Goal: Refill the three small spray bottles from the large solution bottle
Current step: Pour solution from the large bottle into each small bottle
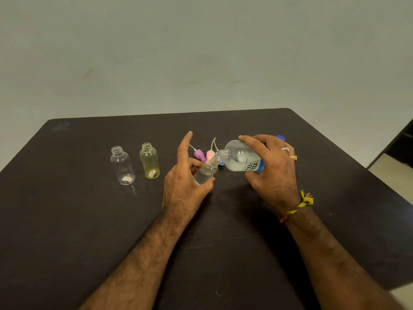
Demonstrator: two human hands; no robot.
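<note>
My right hand (271, 166) grips the large clear solution bottle (240, 156), tipped on its side with its open mouth against the neck of a small clear spray bottle (206, 172). My left hand (184, 177) holds that small bottle tilted, thumb and fingers around it, index finger pointing up. Liquid shows inside the small bottle. Two other small bottles stand upright and uncapped at the left: a clear one (122, 165) and a yellow-tinted one (149, 161), each with a small label near its base.
Spray heads with dip tubes lie behind the hands: a purple one (199, 154) and a pink one (210, 154). A blue cap (281, 138) peeks out behind my right hand. The dark table (89, 220) ends at the right; a wall stands behind.
</note>
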